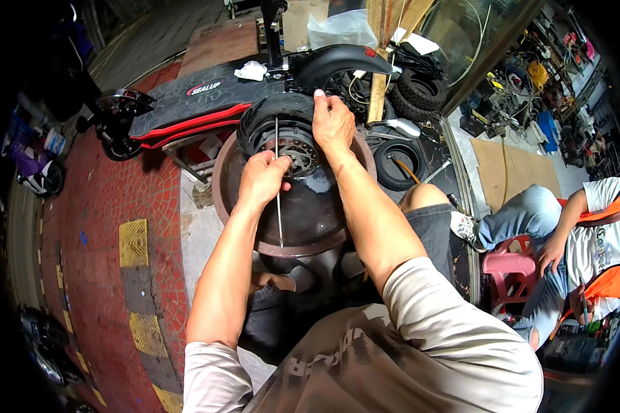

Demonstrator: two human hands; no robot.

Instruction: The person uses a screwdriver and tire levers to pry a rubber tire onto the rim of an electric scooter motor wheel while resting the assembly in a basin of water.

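Gripping a thin metal rod (279, 213) in the left hand (263, 180), with fingers curled around the shaft about midway, the upper end against the side of a black tyre (258, 117) and the lower end over the near rim of a brown basin (308, 248). Clasping the tyre's right side with the right hand (334, 125), with thumb pointing up along the rubber and some fingers hidden. Noting the tyre's place: tilted over the far part of the basin, with a brake disc (302, 158) at its centre, facing the body. Cannot tell the exact seat of the rod's upper tip, under the tyre's edge or merely against it. Likeliest trouble: a slip of the rod from a shallow bite, throwing left knuckles against the disc. Also possible: a scratched or bent disc from levering on metal, or torn rubber from too deep a push. Watching for rocking or sliding on the basin, from a hard pull with only the right hand as brace. Minding also a scooter deck (179, 103) close by on the left, easily knocked in such a slide.
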